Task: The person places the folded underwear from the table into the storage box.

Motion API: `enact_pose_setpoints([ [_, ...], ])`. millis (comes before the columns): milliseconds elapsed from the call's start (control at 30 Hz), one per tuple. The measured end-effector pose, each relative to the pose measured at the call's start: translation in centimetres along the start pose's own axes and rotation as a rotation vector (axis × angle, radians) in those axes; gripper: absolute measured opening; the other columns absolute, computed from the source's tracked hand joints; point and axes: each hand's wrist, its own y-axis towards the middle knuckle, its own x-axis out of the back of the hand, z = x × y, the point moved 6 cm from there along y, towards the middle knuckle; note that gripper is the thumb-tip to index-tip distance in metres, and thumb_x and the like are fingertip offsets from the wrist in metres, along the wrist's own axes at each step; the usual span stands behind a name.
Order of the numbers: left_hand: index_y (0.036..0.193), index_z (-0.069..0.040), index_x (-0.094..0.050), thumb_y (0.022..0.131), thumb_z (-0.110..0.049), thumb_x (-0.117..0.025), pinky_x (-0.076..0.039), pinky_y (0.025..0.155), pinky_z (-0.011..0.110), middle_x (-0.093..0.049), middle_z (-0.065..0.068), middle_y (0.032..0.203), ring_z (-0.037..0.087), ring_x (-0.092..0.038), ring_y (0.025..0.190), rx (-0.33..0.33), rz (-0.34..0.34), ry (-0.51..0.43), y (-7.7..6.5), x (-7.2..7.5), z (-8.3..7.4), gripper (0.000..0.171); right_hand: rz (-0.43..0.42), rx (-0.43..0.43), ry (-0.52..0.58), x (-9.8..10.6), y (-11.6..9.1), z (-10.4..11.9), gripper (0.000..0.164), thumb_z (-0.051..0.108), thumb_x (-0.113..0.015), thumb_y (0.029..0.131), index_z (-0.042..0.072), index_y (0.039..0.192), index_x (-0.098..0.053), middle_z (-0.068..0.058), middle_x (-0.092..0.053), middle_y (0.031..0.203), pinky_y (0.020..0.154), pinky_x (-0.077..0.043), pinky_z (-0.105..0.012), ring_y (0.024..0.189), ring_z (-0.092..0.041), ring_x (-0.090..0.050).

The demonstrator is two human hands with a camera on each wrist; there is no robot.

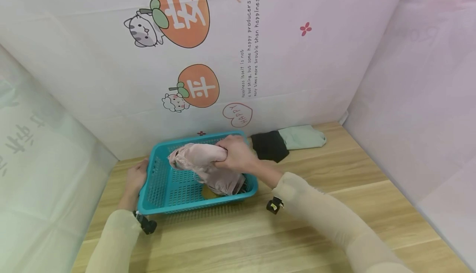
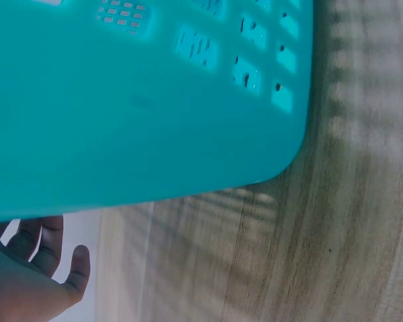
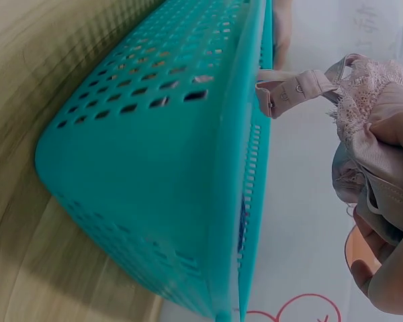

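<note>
In the head view my right hand (image 1: 238, 153) grips a pale pink lace bra (image 1: 206, 155) over the turquoise plastic basket (image 1: 160, 211). Close up in the right wrist view, the fingers bunch the bra (image 3: 383, 107), and a band end with hooks dangles near the basket's rim. A mustard-coloured piece (image 1: 210, 192) lies low in the basket, partly covered by pink fabric. My left hand (image 1: 136, 176) rests against the basket's left outer side. From the left wrist, that hand (image 2: 33, 268) shows loosely bent fingers, some hidden behind the basket wall (image 2: 141, 147).
Right of the basket, a black folded cloth (image 1: 269, 145) and a mint-green folded cloth (image 1: 303, 136) lie along the back wall (image 1: 282, 66). The basket stands on a wood-grain table (image 1: 223, 240). Pale sheets (image 1: 427, 99) close in both sides.
</note>
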Motion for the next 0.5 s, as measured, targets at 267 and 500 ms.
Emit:
enact_pose_setpoints([
  [267,0.154,-0.010,-0.038,0.101,-0.065,-0.018,-0.032,0.115,0.063,-0.036,0.023,0.158,0.047,-0.034,0.145,0.001,-0.007,0.020,-0.2,0.3,0.3,0.079,0.041,0.035,0.007,-1.8,0.4,1.7,0.032,0.033,-0.082,0.080,0.016,0.107,-0.075,0.003,-0.075,0.097,0.102,-0.045,-0.046,0.093,-0.017,-0.061],
  [500,0.150,-0.006,-0.043,0.105,-0.059,-0.022,-0.035,0.113,0.063,-0.040,0.026,0.154,0.047,-0.038,0.142,-0.020,-0.021,0.023,-0.2,0.4,-0.2,0.073,0.067,0.032,-0.027,-3.4,0.6,2.5,0.033,0.035,-0.078,0.083,0.019,0.112,-0.073,0.005,-0.074,0.100,0.108,-0.042,-0.048,0.098,-0.016,-0.060],
])
